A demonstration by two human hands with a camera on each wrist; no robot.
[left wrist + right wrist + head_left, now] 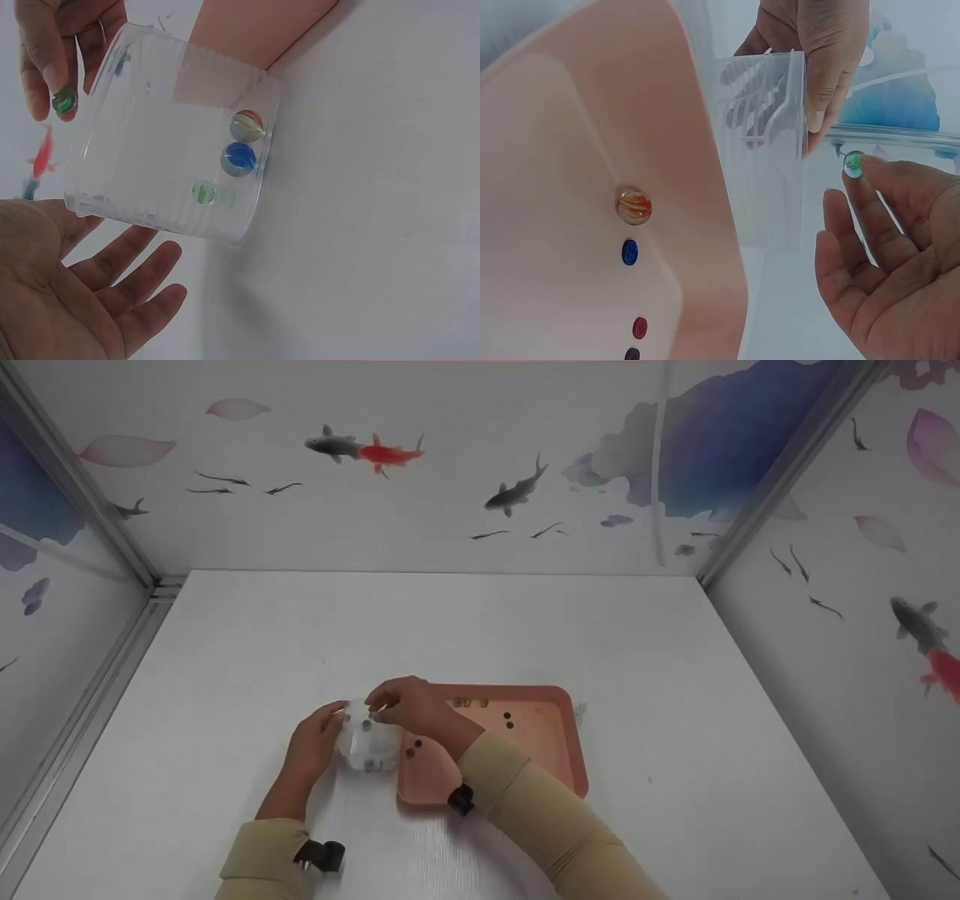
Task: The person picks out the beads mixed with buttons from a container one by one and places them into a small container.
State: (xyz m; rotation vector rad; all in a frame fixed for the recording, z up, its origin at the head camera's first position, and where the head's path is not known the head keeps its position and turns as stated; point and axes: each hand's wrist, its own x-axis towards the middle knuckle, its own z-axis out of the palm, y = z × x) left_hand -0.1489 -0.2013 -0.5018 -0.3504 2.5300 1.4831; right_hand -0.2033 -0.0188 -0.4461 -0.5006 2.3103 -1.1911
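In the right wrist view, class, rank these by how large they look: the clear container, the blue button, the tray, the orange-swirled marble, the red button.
Largest to smallest:
1. Tray
2. Clear container
3. Orange-swirled marble
4. Blue button and red button: too alike to rank.

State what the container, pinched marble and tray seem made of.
Clear container: probably thin, glossy plastic, as marbles show through its ribbed wall. Pinched green marble: likely glass, shiny and translucent. Pink tray: perhaps moulded plastic, smooth satin, with rounded corners.
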